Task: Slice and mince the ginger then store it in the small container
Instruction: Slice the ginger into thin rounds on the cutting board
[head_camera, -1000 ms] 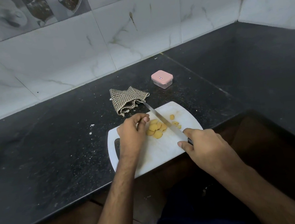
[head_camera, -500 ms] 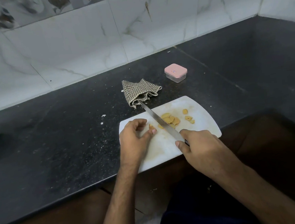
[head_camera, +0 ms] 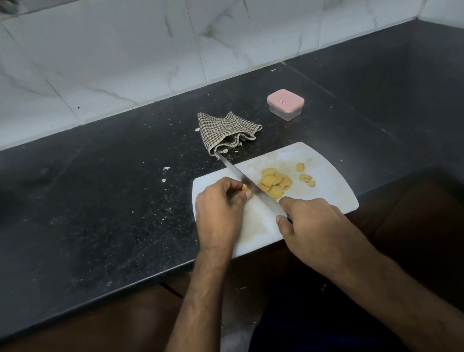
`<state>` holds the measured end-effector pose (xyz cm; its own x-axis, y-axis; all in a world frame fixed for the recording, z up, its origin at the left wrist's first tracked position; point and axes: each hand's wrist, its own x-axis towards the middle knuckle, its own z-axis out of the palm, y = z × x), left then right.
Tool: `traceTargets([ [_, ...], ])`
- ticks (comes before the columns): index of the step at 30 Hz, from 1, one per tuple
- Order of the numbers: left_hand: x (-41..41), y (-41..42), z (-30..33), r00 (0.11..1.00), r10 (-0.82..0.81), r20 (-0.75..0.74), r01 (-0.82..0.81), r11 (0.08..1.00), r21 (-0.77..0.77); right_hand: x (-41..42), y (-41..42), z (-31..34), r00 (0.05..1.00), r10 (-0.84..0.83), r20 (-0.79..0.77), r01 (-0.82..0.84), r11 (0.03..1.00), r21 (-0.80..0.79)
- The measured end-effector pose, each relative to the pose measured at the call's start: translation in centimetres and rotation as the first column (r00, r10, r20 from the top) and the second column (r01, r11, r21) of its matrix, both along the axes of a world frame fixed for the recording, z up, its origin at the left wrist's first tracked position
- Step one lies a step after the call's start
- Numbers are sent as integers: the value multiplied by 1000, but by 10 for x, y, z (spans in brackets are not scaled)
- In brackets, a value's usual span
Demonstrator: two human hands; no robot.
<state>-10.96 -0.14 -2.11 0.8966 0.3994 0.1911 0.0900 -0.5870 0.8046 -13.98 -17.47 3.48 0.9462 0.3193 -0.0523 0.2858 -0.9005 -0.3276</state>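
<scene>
Left hand [head_camera: 219, 208] pinches what seems a small pale-yellow ginger piece [head_camera: 244, 187]; right hand [head_camera: 315, 230] grips the knife [head_camera: 250, 187], whose blade touches it. Thin round ginger slices [head_camera: 274, 183] lie just right of the blade.

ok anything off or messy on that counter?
Minor mess only: pale scraps lie scattered on the black counter left of the cutting board, and the checked cloth sits crumpled behind it.

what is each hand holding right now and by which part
The right hand grips the knife by its handle. The left hand pinches a small ginger piece at the fingertips, against the blade.
</scene>
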Motion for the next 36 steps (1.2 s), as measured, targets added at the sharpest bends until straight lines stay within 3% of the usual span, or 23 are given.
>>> traceTargets([
  [7,2,1,1,1000,9,11,-9,1000,29,1,10,4,1000,8,6,-8,999,-31],
  [16,-3,-2,2,1000,-23,-2,23,961,276,-5,16,6,999,30,33,-27,996,-83],
  [36,-3,-7,3,999,8,46,-11,999,50,-3,6,6,1000,13,2,-13,999,-45],
])
